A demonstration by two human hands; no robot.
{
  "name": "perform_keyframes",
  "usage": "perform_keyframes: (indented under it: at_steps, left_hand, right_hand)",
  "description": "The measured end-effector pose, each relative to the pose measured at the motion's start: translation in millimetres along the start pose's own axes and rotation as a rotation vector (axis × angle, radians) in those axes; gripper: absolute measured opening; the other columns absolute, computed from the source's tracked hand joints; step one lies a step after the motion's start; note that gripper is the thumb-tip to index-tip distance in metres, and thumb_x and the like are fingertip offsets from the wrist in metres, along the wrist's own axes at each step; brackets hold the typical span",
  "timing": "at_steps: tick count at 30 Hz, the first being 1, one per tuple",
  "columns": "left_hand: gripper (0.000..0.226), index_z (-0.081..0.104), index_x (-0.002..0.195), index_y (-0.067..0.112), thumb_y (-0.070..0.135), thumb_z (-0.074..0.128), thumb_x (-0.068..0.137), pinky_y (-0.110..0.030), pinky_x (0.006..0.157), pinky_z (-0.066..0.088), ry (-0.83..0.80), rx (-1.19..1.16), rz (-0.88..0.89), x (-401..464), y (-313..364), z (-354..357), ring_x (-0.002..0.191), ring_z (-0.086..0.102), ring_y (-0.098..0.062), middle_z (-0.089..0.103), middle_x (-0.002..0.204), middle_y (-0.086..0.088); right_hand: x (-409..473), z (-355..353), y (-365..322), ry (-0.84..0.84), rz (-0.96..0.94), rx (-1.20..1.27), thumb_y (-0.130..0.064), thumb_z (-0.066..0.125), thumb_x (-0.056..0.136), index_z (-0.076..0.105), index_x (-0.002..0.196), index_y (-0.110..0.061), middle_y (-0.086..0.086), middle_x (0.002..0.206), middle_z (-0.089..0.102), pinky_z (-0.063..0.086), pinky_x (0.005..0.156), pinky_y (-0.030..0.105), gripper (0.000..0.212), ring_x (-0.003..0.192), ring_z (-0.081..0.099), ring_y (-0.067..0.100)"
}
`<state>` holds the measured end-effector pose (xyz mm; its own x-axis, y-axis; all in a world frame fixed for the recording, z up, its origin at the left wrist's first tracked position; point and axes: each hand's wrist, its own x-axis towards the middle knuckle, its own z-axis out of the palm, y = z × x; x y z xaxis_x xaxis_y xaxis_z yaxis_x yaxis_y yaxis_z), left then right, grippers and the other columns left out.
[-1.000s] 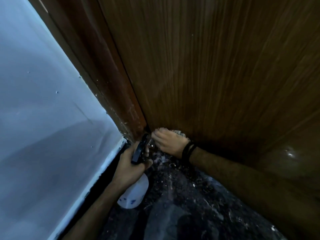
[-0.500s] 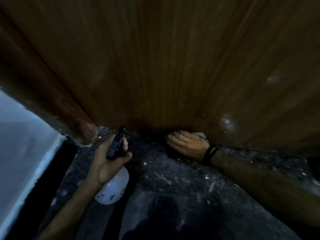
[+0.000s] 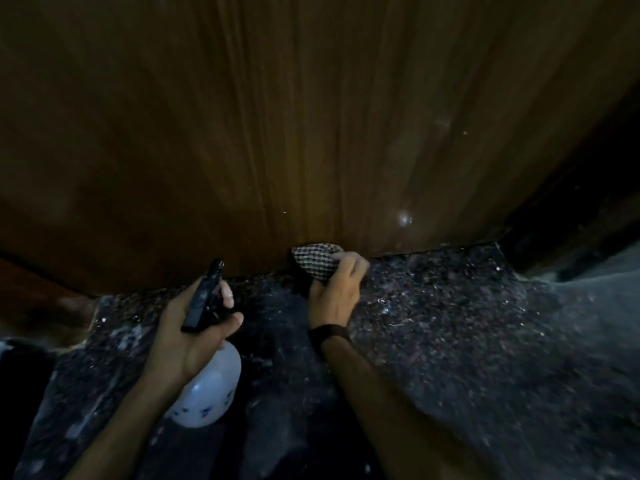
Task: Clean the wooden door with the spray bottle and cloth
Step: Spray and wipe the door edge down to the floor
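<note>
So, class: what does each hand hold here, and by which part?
Left hand grips the spray bottle by its neck, under the black trigger head. Right hand holds the checked cloth by its lower end.

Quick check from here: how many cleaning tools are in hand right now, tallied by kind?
Spray bottles: 1, the white spray bottle gripped by the left hand.
Cloths: 1, the checked cloth held by the right hand at the foot of the wooden door.
Total: 2

Bare forearms, no sleeves. Dark band (image 3: 329, 332) on wrist behind right hand (image 3: 332, 292) fingers. Left hand (image 3: 188, 327) unadorned.
</note>
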<state>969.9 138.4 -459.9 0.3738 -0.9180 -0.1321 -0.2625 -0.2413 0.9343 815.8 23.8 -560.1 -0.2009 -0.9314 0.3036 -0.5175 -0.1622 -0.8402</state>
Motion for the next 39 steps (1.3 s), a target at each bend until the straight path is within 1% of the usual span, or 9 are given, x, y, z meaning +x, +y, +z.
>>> perform_keyframes:
  at_steps: [5,10,14,17,20,24,29,33,39]
  left_hand:
    - [0.02,0.061,0.093,0.003,-0.013,0.07,0.084,-0.021,0.049,0.048,-0.113,0.035,-0.006,7.5,15.2,31.2,0.061,0.056,-0.006,0.062,0.083,-0.004]
    - [0.025,0.062,0.088,0.014,-0.004,0.077,0.081,-0.033,0.069,0.047,-0.218,0.077,0.032,11.0,34.2,63.1,0.076,0.061,-0.013,0.062,0.085,-0.007]
    - [0.024,0.059,0.087,0.009,-0.01,0.072,0.082,-0.036,0.072,0.047,-0.257,0.134,0.039,8.0,43.9,91.7,0.077,0.06,-0.014,0.062,0.087,-0.006]
    - [0.021,0.058,0.088,0.004,-0.011,0.071,0.082,-0.029,0.068,0.046,-0.274,0.155,0.048,6.7,49.4,106.8,0.072,0.057,-0.006,0.06,0.087,-0.006]
    - [0.02,0.058,0.09,0.005,-0.009,0.071,0.083,-0.028,0.065,0.047,-0.283,0.175,0.046,9.1,49.9,114.7,0.075,0.06,-0.015,0.06,0.087,-0.006]
    - [0.022,0.059,0.092,0.005,-0.009,0.072,0.082,-0.024,0.059,0.051,-0.29,0.195,0.065,11.3,53.3,129.0,0.065,0.061,-0.004,0.061,0.087,-0.003]
    - [0.024,0.057,0.086,0.009,-0.01,0.072,0.082,-0.03,0.064,0.045,-0.352,0.184,0.109,18.8,61.7,148.5,0.06,0.054,-0.001,0.057,0.073,0.003]
    - [0.028,0.059,0.087,0.013,-0.011,0.073,0.081,-0.028,0.063,0.046,-0.398,0.181,0.176,25.0,68.7,160.8,0.056,0.053,-0.002,0.06,0.08,-0.001]
    - [0.026,0.061,0.089,0.012,-0.01,0.073,0.081,-0.025,0.058,0.049,-0.448,0.174,0.191,30.8,80.3,184.0,0.057,0.052,-0.003,0.061,0.084,-0.004]
  right_hand:
    - [10.0,-9.9,4.6,0.12,0.064,0.174,0.02,0.055,0.056,0.054,0.102,-0.002,0.015,0.109,0.05,0.039,0.089,0.028,0.051,0.102,0.042,0.01]
    - [90.0,-69.7,53.2,0.605,0.402,0.224,0.017,0.064,0.072,0.054,0.118,0.004,0.022,0.118,0.054,0.037,0.099,0.03,0.049,0.109,0.054,0.035]
    - [108.1,-98.8,73.5,0.529,0.413,0.154,0.008,0.068,0.083,0.053,0.12,0.0,0.021,0.119,0.052,0.041,0.091,0.031,0.04,0.102,0.052,0.027]
    - [86.8,-75.4,60.3,0.477,0.327,0.163,0.022,0.059,0.068,0.055,0.11,0.005,0.025,0.118,0.049,0.04,0.095,0.032,0.046,0.105,0.051,0.033]
    - [65.0,-46.7,41.1,0.389,0.271,0.189,0.024,0.052,0.058,0.054,0.103,-0.005,0.012,0.119,0.044,0.046,0.102,0.041,0.053,0.111,0.053,0.031]
    - [51.0,-44.8,40.4,0.24,0.171,0.157,0.021,0.052,0.055,0.053,0.094,-0.009,0.005,0.108,0.045,0.04,0.092,0.022,0.049,0.099,0.049,0.016]
    - [97.0,-92.4,71.6,0.53,0.282,0.205,0.025,0.057,0.062,0.06,0.103,0.003,0.023,0.105,0.055,0.033,0.086,0.001,0.047,0.095,0.052,0.02]
    - [140.5,-136.6,96.4,0.637,0.405,0.199,0.016,0.066,0.076,0.059,0.117,0.002,0.023,0.116,0.056,0.034,0.087,0.011,0.044,0.107,0.056,0.033]
    - [146.9,-148.7,95.6,0.6,0.1,0.098,0.008,0.07,0.074,0.062,0.114,-0.002,0.013,0.114,0.061,0.037,0.096,0.012,0.042,0.106,0.053,0.012]
